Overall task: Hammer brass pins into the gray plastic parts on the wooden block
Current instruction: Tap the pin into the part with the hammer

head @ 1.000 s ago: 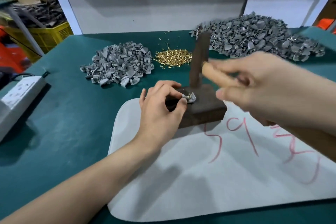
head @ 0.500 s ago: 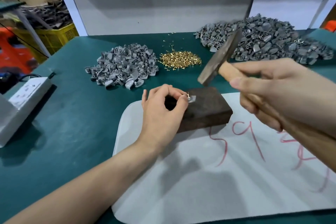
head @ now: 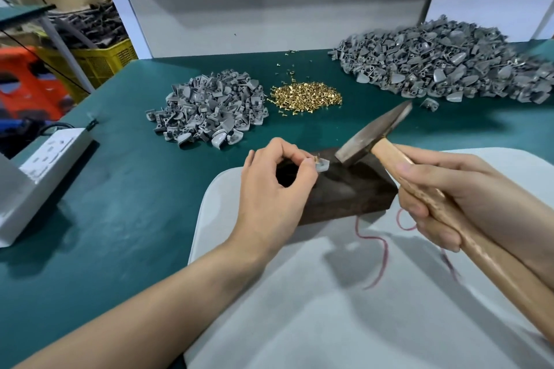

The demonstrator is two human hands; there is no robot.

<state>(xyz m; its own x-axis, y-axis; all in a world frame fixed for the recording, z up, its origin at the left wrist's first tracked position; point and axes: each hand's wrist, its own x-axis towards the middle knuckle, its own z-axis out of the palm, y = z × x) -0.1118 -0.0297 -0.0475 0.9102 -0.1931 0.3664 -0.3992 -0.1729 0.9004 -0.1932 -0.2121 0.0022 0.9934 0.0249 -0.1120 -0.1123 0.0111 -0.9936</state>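
Nearest, a white sheet is spread over the green table. On the right, the hammer is gripped by its wooden handle in the right hand, fingers wrapped tight. The gray plastic part is pinched in the curled left hand on the wooden block, with a brass pin standing in it. The hammer's head is held low, just beside the part. Farther back, a pile of brass pins is flanked by a small gray heap and a large gray heap.
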